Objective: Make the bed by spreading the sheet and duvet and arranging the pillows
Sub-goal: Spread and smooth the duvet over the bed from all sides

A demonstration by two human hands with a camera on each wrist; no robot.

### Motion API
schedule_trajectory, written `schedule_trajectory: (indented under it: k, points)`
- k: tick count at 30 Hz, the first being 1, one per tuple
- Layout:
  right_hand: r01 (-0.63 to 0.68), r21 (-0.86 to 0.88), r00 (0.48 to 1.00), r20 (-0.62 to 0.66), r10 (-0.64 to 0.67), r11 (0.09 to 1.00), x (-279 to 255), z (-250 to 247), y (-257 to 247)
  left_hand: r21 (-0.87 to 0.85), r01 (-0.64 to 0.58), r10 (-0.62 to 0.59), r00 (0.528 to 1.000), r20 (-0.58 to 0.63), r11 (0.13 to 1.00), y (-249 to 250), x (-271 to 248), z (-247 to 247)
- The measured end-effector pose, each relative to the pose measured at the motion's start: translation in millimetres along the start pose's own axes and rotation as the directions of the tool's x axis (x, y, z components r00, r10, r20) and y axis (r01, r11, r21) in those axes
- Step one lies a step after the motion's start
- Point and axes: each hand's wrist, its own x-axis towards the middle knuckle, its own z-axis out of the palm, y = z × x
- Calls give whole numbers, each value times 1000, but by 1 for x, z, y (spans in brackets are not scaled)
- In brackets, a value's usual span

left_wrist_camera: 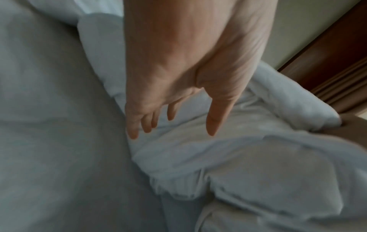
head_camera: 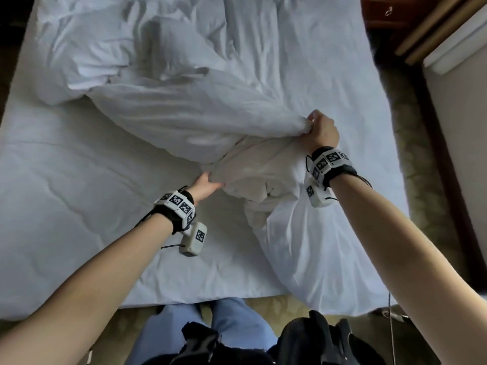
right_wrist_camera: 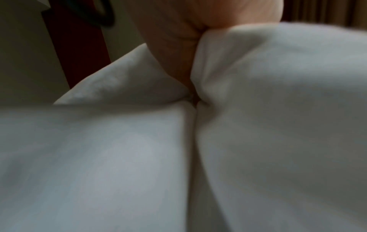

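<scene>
A white duvet (head_camera: 184, 119) lies crumpled across the middle and right of the bed, over a smooth white sheet (head_camera: 66, 193). My right hand (head_camera: 320, 127) grips a bunched fold of the duvet in a fist and holds it raised above the bed. In the right wrist view, my right hand (right_wrist_camera: 178, 47) has its fingers buried in the duvet's cloth (right_wrist_camera: 278, 109). My left hand (head_camera: 208, 185) reaches to the bunched part below. In the left wrist view, my left hand (left_wrist_camera: 170, 131) has straight, spread fingers at the duvet's (left_wrist_camera: 238, 157) folds beside the sheet (left_wrist_camera: 49, 141). No pillow is plainly visible.
I stand at the bed's near edge, my legs in blue trousers (head_camera: 232, 325). Patterned carpet (head_camera: 421, 180) runs along the bed's right side, with dark wooden furniture (head_camera: 395, 17) at the far right corner and a wall (head_camera: 461, 127) beyond. More rumpled white bedding (head_camera: 79, 48) sits far left.
</scene>
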Motion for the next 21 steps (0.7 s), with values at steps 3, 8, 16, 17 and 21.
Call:
schedule_trajectory:
  k: [3, 8, 16, 17, 21]
  points:
    - [-13, -35, 1000, 27, 14, 999, 22, 5, 7, -107, 87, -80, 994, 70, 990, -6, 20, 29]
    - [-9, -116, 999, 38, 14, 993, 49, 12, 26, -499, 240, -212, 971, 113, 833, 4, 48, 60]
    - [23, -120, 998, 63, -16, 993, 63, 23, 47, -827, 265, -120, 964, 236, 497, 40, 78, 57]
    - [20, -118, 998, 61, -13, 993, 63, 21, 47, -828, 244, -114, 970, 217, 504, 48, 79, 48]
    - [15, -137, 999, 38, -10, 990, 61, 14, 40, -802, -41, -28, 997, -72, 595, 81, 73, 2]
